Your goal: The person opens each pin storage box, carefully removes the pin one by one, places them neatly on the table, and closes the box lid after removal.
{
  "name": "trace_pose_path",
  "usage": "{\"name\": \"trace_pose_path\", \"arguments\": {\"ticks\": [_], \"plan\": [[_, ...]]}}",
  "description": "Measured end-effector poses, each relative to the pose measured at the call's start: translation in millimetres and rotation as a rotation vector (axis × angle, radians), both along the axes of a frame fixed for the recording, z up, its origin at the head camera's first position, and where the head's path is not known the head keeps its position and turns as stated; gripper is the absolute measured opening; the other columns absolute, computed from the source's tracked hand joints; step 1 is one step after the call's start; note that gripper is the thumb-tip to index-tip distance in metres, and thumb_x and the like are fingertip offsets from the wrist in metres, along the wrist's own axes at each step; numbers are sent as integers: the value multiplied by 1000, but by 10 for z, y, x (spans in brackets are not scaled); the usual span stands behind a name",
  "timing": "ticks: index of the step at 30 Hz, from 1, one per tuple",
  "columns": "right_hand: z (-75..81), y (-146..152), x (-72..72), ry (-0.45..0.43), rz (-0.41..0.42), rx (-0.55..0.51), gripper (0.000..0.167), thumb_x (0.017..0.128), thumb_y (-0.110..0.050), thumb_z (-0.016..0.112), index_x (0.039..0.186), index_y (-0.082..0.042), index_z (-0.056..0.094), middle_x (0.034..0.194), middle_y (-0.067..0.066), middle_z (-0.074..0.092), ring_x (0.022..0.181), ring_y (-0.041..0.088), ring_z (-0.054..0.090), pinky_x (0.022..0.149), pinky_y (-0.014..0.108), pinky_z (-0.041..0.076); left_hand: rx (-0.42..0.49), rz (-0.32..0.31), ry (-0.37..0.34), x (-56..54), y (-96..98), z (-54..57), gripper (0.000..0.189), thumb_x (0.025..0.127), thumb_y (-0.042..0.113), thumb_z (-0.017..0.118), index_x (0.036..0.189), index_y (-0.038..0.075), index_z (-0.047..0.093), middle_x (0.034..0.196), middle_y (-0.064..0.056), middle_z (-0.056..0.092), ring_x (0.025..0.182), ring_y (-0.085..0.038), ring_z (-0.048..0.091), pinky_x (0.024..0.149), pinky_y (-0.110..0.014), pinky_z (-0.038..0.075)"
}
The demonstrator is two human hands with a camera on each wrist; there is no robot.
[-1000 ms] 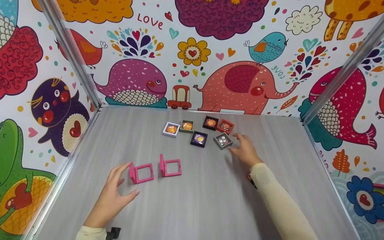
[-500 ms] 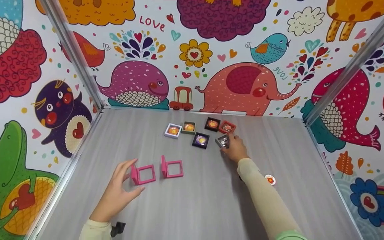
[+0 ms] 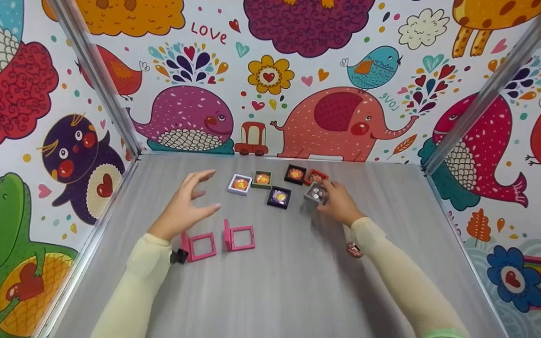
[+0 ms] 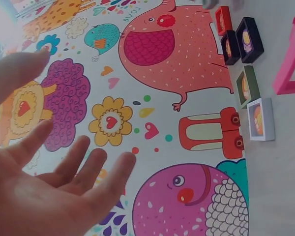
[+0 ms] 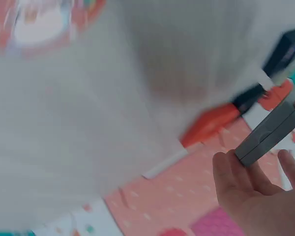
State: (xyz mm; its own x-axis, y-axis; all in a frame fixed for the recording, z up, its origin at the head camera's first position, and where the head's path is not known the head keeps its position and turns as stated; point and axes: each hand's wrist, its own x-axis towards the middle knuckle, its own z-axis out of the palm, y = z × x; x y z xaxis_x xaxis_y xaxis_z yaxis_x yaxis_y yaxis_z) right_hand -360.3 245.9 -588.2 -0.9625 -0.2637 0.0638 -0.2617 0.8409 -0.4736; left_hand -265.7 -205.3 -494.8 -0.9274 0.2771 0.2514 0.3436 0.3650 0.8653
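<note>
My right hand (image 3: 343,204) pinches a small grey square box (image 3: 316,193) with a round picture disc inside. In the right wrist view the grey box (image 5: 270,130) is side-on between thumb and fingertips, lifted off the table. My left hand (image 3: 182,206) hovers with thumb and fingers spread, holding nothing; the left wrist view shows its palm (image 4: 54,196) empty too. Below it on the table stand two pink hinged frames, one (image 3: 203,257) partly behind the left wrist, the other (image 3: 242,248) to its right, each with its lid upright.
Beyond the hands lie small square boxes with round pictures: white (image 3: 240,184), green (image 3: 262,179), purple-black (image 3: 279,197), black (image 3: 295,174) and red (image 3: 316,175). A round disc (image 3: 354,249) lies by the right sleeve. Patterned walls with metal posts (image 3: 477,94) enclose the table.
My right hand has taken hold of the grey box and raised it slightly. My left hand has moved from beside the left pink frame up and forward, toward the boxes.
</note>
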Motion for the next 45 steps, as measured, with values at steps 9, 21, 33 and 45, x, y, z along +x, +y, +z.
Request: {"name": "trace_pose_path", "arguments": {"ticks": [9, 21, 33, 45], "plan": [[770, -178, 325, -37, 170, -78, 78, 87, -10, 89, 155, -20, 52, 146, 11, 58, 129, 33, 56, 111, 55, 52, -196, -115, -19, -358, 583, 130, 88, 92, 28, 91, 166, 27, 42, 167, -3, 39, 149, -28, 44, 116, -51, 47], [999, -405, 573, 62, 380, -216, 76, 89, -6, 87, 156, -17, 52, 147, 4, 59, 129, 25, 59, 108, 48, 55, -410, -291, 47, -550, 1537, 143, 87, 91, 42, 91, 162, 15, 50, 140, -6, 55, 127, -26, 57, 108, -38, 55], [796, -398, 555, -590, 94, -1337, 42, 116, -22, 43, 158, -13, 44, 153, 18, 50, 133, 41, 58, 104, 59, 56, -306, -296, 62, -656, 1631, 236, 69, 91, 43, 89, 147, 11, 65, 129, -1, 56, 118, -21, 60, 99, -33, 59], [673, -559, 570, -767, 187, -1745, 48, 109, -13, 39, 157, -11, 40, 150, 17, 52, 124, 37, 64, 101, 59, 58, -409, -305, 77, -646, 1785, 329, 72, 89, 47, 88, 147, 14, 60, 137, -3, 54, 123, -19, 52, 100, -35, 58]]}}
